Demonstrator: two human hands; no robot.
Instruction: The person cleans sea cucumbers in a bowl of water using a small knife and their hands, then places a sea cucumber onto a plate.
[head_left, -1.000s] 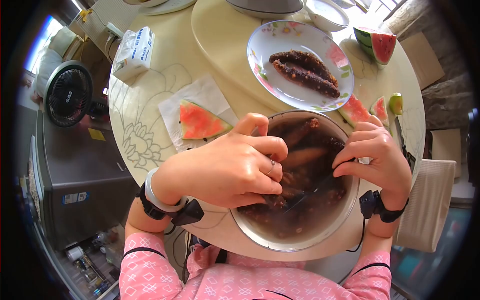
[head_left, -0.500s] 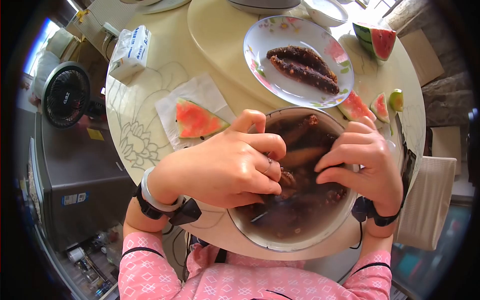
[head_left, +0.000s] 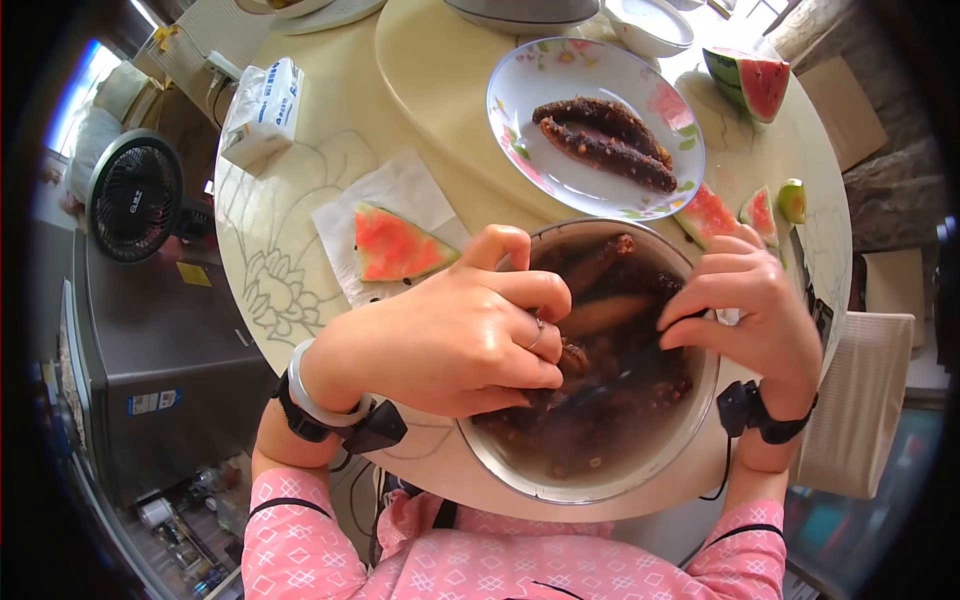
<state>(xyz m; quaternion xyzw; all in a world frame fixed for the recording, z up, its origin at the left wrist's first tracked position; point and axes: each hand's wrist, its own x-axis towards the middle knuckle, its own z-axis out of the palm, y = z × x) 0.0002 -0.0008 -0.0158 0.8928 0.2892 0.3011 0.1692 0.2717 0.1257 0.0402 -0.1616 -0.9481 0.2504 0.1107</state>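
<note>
A large round bowl (head_left: 590, 494) of murky brown water stands at the table's near edge, with several dark, bumpy sea cucumbers (head_left: 605, 315) in it. My left hand (head_left: 470, 335) reaches over the bowl's left side, fingers curled around a dark piece (head_left: 572, 358) partly under the water; its fingertips are hidden. Over the right rim is my right hand (head_left: 735, 300), thumb and fingers pinched together; what they hold, if anything, is too small to name. Beyond the bowl, two dark sea cucumbers (head_left: 608, 145) lie on a flowered oval plate (head_left: 520, 75).
A watermelon slice (head_left: 395, 245) rests on a white tissue (head_left: 335, 225) to the left. Near the right edge are smaller watermelon pieces (head_left: 708, 215), a green fruit piece (head_left: 791, 202) and a watermelon chunk (head_left: 750, 82). A tissue pack (head_left: 265, 110) stands back left.
My right hand moved left over the water, then back right to the rim with its fingers pinched. My left hand has stayed nearly in place.
</note>
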